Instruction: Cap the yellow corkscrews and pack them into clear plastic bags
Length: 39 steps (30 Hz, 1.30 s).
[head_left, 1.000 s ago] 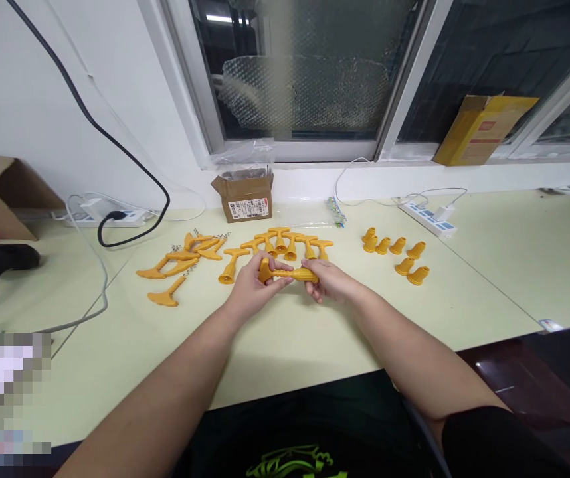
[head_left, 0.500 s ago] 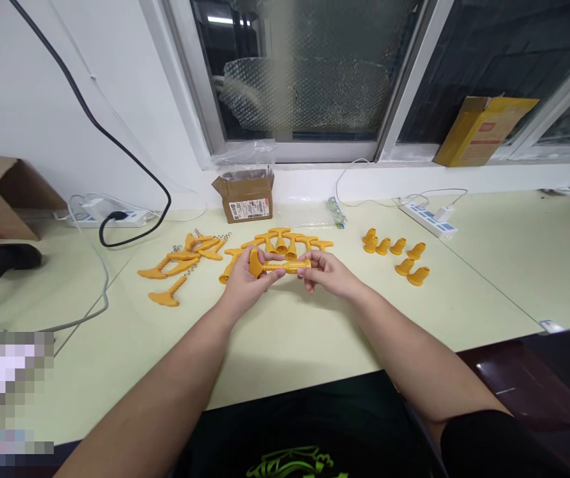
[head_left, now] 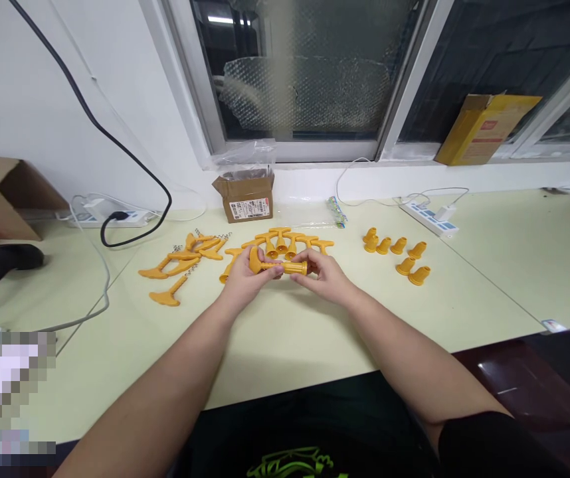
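My left hand [head_left: 246, 277] is closed round a yellow T-handled corkscrew [head_left: 255, 260], its handle to the left. A ribbed yellow sleeve [head_left: 295, 267] lies in line with it on the right, its wide end facing right. My right hand [head_left: 325, 275] holds this sleeve between thumb and fingers. Just behind my hands, several handles joined to sleeves [head_left: 280, 240] form an arc on the table. Loose corkscrews [head_left: 165, 297] with metal spirals lie to the left. Several separate yellow sleeves [head_left: 418, 275] stand or lean to the right.
A small open carton [head_left: 250, 199] and a clear plastic bag [head_left: 305, 212] are at the back by the wall. Power strips [head_left: 429, 219] [head_left: 138, 219] with cables lie either side. A large carton [head_left: 0, 192] and a black object [head_left: 6, 259] are far left.
My right hand has shifted slightly left on the sleeve, its fingers now behind it and the thumb in front. The sleeve's wide end has moved slightly left.
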Each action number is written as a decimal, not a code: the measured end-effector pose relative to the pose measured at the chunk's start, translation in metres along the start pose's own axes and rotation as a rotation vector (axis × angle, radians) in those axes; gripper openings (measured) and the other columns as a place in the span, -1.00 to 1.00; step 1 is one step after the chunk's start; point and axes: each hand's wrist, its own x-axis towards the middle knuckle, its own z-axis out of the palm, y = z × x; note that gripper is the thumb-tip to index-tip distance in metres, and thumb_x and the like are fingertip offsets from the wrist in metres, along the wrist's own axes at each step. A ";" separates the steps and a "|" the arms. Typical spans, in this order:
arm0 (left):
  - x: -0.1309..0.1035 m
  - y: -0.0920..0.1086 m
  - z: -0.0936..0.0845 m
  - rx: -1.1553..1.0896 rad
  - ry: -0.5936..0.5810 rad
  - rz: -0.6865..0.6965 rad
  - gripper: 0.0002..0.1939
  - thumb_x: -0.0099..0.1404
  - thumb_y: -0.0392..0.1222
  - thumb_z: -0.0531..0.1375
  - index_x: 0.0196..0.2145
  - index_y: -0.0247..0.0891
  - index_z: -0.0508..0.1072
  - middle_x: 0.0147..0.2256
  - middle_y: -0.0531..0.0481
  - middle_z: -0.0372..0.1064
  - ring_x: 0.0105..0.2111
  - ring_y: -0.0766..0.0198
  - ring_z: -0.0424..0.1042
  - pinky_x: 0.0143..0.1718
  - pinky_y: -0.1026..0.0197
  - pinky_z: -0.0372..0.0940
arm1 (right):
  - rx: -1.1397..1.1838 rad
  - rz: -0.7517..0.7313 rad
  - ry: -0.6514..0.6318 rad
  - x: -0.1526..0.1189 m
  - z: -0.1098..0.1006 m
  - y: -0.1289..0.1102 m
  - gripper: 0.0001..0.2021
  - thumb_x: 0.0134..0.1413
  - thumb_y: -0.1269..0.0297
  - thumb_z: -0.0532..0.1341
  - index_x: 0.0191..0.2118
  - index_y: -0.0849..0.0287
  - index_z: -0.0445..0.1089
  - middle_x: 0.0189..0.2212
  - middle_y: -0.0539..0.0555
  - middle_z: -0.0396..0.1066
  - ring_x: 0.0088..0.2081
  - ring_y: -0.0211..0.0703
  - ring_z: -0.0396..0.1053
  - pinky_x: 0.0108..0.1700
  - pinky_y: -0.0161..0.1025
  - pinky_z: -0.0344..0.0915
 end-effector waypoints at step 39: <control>0.038 -0.039 -0.127 1.235 0.356 -0.271 -0.72 0.24 -0.16 0.18 -0.13 -0.04 0.62 0.24 -0.24 0.35 0.28 -0.42 0.12 0.18 -0.64 -0.10 | -0.439 0.064 -0.229 -0.002 0.008 0.021 -0.60 0.03 0.31 0.40 0.04 0.03 0.54 -0.17 0.06 0.27 -0.20 -0.16 0.32 -0.11 -0.19 0.31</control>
